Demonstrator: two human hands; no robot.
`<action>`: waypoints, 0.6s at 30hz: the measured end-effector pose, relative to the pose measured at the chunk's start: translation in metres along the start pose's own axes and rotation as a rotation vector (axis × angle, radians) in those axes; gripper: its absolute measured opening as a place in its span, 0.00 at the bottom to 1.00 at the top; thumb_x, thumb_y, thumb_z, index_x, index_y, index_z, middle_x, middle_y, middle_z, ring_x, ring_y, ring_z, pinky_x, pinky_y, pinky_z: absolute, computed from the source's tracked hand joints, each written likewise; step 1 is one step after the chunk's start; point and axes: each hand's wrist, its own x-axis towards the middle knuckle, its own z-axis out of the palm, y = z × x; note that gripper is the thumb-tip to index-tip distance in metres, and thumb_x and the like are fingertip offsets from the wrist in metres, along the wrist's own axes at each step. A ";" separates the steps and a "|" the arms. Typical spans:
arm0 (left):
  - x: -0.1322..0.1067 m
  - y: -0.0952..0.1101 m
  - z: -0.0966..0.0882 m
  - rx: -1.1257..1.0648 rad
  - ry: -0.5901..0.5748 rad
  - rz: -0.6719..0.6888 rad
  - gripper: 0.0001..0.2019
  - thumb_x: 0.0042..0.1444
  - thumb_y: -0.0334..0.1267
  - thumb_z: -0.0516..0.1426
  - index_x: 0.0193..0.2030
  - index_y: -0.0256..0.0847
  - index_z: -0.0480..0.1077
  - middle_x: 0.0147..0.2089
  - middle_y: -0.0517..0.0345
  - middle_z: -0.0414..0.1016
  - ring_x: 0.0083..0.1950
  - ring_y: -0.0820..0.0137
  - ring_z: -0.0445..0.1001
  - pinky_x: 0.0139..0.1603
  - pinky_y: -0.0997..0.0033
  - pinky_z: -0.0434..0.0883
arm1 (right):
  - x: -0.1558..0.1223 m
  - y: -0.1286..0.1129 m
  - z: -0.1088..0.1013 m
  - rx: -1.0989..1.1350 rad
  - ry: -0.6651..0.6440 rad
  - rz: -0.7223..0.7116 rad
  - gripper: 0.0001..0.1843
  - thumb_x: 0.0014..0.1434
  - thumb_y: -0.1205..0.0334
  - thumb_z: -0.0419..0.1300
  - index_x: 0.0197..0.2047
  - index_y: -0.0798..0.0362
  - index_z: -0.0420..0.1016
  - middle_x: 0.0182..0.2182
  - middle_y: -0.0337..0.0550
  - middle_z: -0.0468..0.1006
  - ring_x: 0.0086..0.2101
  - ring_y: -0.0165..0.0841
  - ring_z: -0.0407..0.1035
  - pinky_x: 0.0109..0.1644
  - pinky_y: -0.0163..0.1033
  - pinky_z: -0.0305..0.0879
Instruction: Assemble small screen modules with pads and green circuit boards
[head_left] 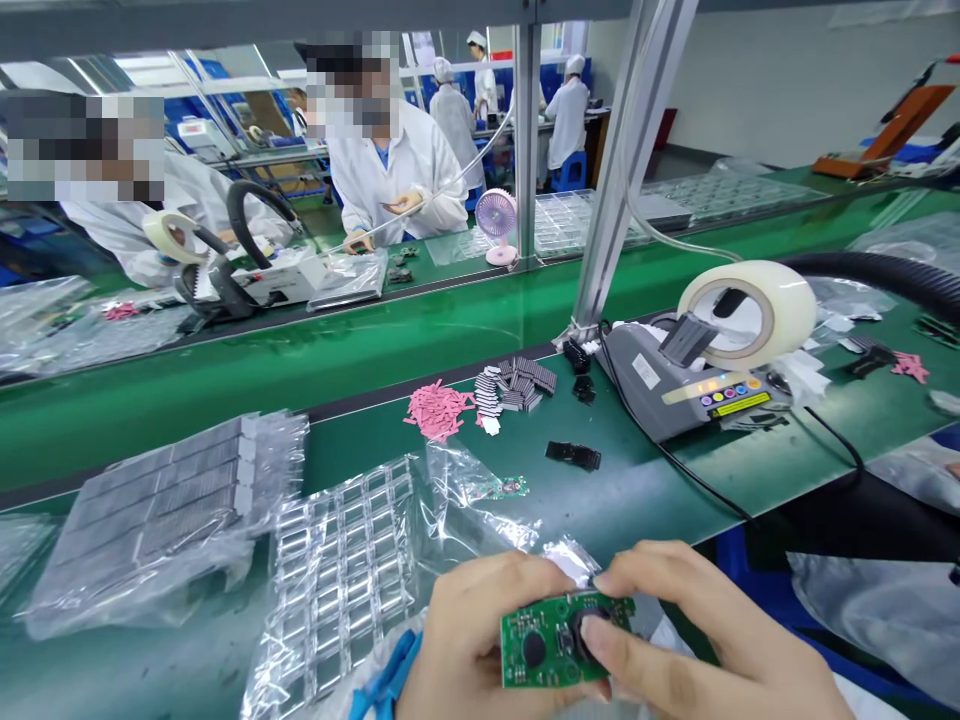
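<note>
A small green circuit board (546, 645) with black round parts is held low in front of me, near the bottom edge. My left hand (469, 640) grips its left side with curled fingers. My right hand (705, 640) holds the right side, its thumb pressing on a black part of the board. A crinkled clear plastic bag (480, 510) lies just beyond my hands on the green mat.
A clear tray (337, 580) and a bagged grey tray (157, 510) lie at left. Pink strips (439, 408), striped small parts (514, 385) and black pieces (574, 455) lie mid-table. A tape dispenser machine (705, 380) sits right, its cable trailing. Co-workers in white coats work behind a divider.
</note>
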 end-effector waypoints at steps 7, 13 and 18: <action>0.005 -0.006 -0.002 -0.090 -0.054 -0.005 0.18 0.34 0.39 0.70 0.33 0.46 0.69 0.24 0.61 0.74 0.25 0.71 0.72 0.27 0.73 0.66 | -0.001 0.006 0.007 0.332 -0.153 0.225 0.06 0.61 0.57 0.58 0.40 0.47 0.70 0.29 0.37 0.77 0.16 0.25 0.69 0.15 0.23 0.67; 0.001 -0.007 0.005 -0.604 -0.088 -0.361 0.20 0.38 0.40 0.69 0.30 0.44 0.59 0.25 0.66 0.70 0.22 0.77 0.66 0.22 0.78 0.62 | 0.000 0.011 0.012 0.171 0.023 -0.198 0.08 0.61 0.62 0.58 0.42 0.47 0.76 0.37 0.43 0.74 0.26 0.26 0.71 0.27 0.28 0.71; -0.004 0.000 0.007 -0.799 -0.161 -0.462 0.19 0.44 0.47 0.65 0.35 0.45 0.61 0.25 0.66 0.72 0.22 0.77 0.72 0.23 0.78 0.65 | -0.001 0.010 0.015 0.079 0.008 -0.173 0.09 0.60 0.66 0.56 0.38 0.48 0.78 0.36 0.43 0.73 0.23 0.24 0.69 0.24 0.25 0.69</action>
